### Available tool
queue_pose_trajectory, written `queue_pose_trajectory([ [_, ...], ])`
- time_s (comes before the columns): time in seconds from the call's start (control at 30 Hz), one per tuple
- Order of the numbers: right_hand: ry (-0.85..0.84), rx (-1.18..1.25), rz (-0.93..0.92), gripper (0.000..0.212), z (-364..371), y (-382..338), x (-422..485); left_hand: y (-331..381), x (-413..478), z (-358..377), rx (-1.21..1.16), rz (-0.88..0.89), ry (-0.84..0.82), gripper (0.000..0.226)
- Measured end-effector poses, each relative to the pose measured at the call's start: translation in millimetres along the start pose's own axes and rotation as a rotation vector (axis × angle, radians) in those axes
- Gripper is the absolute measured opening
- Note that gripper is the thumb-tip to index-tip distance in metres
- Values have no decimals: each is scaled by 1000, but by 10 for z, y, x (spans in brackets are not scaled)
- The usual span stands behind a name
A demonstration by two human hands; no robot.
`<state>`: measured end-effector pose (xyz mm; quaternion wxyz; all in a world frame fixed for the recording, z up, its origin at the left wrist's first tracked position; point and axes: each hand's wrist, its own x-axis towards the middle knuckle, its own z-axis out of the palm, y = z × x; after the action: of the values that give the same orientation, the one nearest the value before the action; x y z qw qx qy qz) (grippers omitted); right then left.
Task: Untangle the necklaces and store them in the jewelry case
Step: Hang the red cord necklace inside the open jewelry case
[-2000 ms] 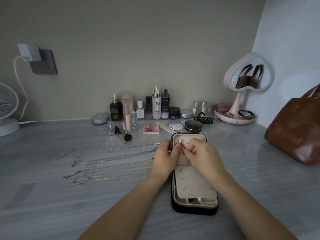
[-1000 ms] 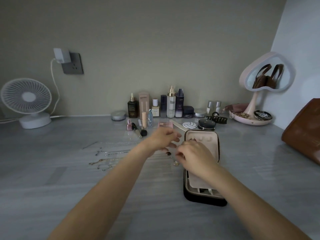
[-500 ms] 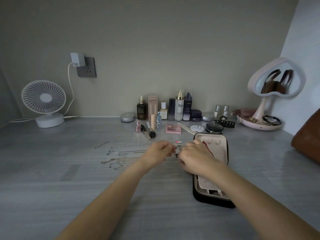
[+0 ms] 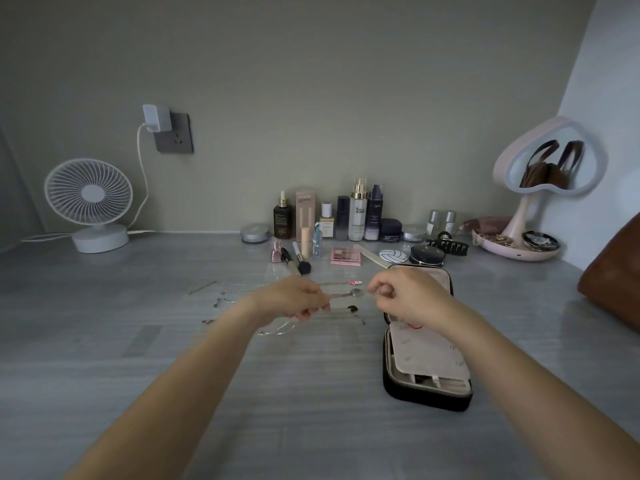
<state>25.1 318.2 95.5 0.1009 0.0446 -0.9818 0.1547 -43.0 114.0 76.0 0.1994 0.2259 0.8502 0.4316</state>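
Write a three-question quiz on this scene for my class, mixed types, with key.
1. True or false: the black zip-up jewelry case with beige lining is zipped shut.
2. The left hand and right hand hold between them: A a makeup brush; B a thin silver necklace with a round pendant; C a black hair claw.
3. On which side of the case do the other necklaces lie?
Key: 1 false; 2 B; 3 its left, on the grey table.

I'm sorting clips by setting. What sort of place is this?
Most likely a dressing table at home, perhaps in a bedroom. A row of cosmetic bottles lines the wall, a heart-shaped mirror stands at the right, and a jewelry case lies open.
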Motion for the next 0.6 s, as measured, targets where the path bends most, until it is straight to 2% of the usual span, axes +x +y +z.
queue_pose_trajectory([
  [0.13, -90, -56, -26, 21, 35, -45, -60, 184, -32, -152, 15, 27, 25, 24],
  [0.23, -57, -98, -47, 22, 44, -103, -50, 400, -22, -126, 60, 69, 6, 22],
  [0.3, -17, 57, -27, 31, 43, -151, -11, 534, 2, -62, 130, 89, -27, 22],
  [0.4, -64, 590, 21, 53, 14, -254, 30, 696, 45, 43, 312, 100, -70, 29],
  [0.43, -87, 697, 32, 56, 6, -282, 31, 740, 59, 64, 371, 96, -67, 32],
  [0.53, -119, 827, 82, 40, -31, -348, 19, 835, 69, 67, 400, 66, -1, 29],
  [0.6, -110, 794, 118, 23, -60, -354, 20, 862, 63, 53, 368, 56, 46, 28],
])
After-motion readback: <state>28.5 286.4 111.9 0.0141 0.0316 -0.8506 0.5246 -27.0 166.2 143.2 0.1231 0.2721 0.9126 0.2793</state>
